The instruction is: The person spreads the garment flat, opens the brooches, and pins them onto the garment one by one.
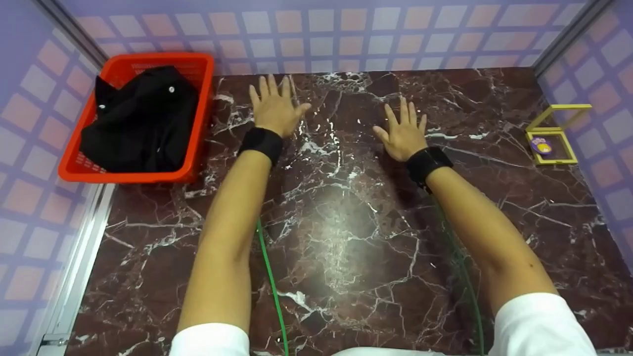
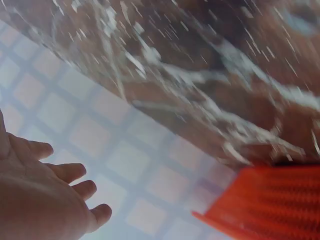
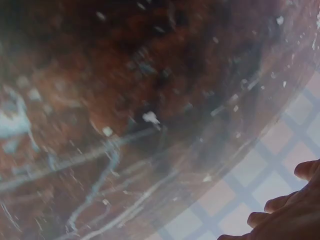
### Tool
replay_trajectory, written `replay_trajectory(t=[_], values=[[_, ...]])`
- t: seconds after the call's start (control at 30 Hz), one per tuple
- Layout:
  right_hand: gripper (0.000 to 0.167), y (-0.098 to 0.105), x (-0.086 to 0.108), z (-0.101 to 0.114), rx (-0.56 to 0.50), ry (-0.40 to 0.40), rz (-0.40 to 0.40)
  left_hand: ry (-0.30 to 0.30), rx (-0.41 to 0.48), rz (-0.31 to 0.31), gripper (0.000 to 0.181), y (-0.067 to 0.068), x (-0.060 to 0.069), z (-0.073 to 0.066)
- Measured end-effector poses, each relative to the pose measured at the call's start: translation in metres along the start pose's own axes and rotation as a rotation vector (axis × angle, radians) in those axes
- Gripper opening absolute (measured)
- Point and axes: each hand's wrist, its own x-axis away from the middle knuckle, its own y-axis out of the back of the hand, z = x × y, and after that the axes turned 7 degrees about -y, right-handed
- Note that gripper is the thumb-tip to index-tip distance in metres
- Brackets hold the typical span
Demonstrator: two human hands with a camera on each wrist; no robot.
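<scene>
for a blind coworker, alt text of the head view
A person's left hand and right hand, fingers spread, over a dark red marbled tabletop. A red basket of black clothing sits at left, an open yellow case holding a purple disc at right.

Basket (image 2: pixel 265 205) partly outside left wrist view.

a lab-style booth (image 1: pixel 591 74) is housing this tabletop (image 1: pixel 306 247). panels (image 1: pixel 373 42), bearing a printed white-and-pink check pattern, are enclosing the left, right and far sides; metal profiles (image 1: pixel 568 37) are framing the corners. black wrist straps (image 1: pixel 261 144) are being worn, and green cables (image 1: pixel 272 277) are running along the marble-patterned surface.
</scene>
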Motion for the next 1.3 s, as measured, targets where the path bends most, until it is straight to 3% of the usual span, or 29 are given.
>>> replay_trajectory(t=[0.43,0.6,0.8,0.97,1.03,1.3], values=[[0.071,-0.008,0.02,-0.024,-0.006,0.035,-0.046,0.074,-0.132,-0.036,0.09,0.056,0.013,0.099],[0.07,-0.01,0.031,-0.039,-0.007,0.021,-0.043,0.186,-0.101,-0.027,0.09,0.075,0.02,0.142],[0.071,-0.016,0.036,-0.047,-0.029,-0.003,-0.051,0.364,0.025,-0.046,0.082,0.096,0.044,0.188],[0.071,-0.018,0.043,-0.051,-0.032,-0.005,-0.056,0.528,0.226,-0.018,0.074,0.095,0.064,0.217],[0.07,-0.018,0.045,-0.051,-0.026,-0.005,-0.06,0.562,0.294,-0.013,0.074,0.092,0.069,0.226],[0.07,-0.016,0.047,-0.048,-0.022,0.012,-0.049,0.549,0.34,-0.009,0.081,0.082,0.081,0.25]])
